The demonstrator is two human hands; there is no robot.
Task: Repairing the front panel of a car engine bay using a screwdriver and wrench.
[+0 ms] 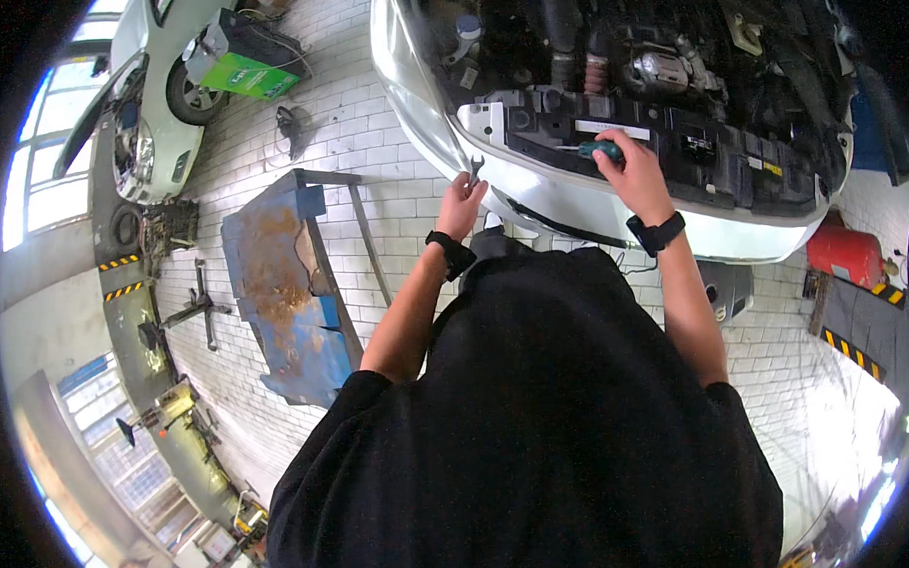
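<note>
In the head view a white car front (743, 234) stands with its engine bay (667, 66) exposed. My right hand (631, 178) grips the dark green handle of a screwdriver (602, 151), whose shaft points left over the black plastic panel (700, 145) along the bay's front edge. My left hand (460, 202) pinches a dark open-ended wrench (477, 168) upright beside the white bumper, left of my right hand. The screwdriver's tip is too small to make out clearly.
A rusty blue-topped metal stand (273, 255) is at my left. Further off are a second white car (153, 39), a green-fronted box (252, 76) with cables and a metal cross-shaped tool (200, 303). A red tank (842, 255) and striped ramp edges (853, 355) are at my right.
</note>
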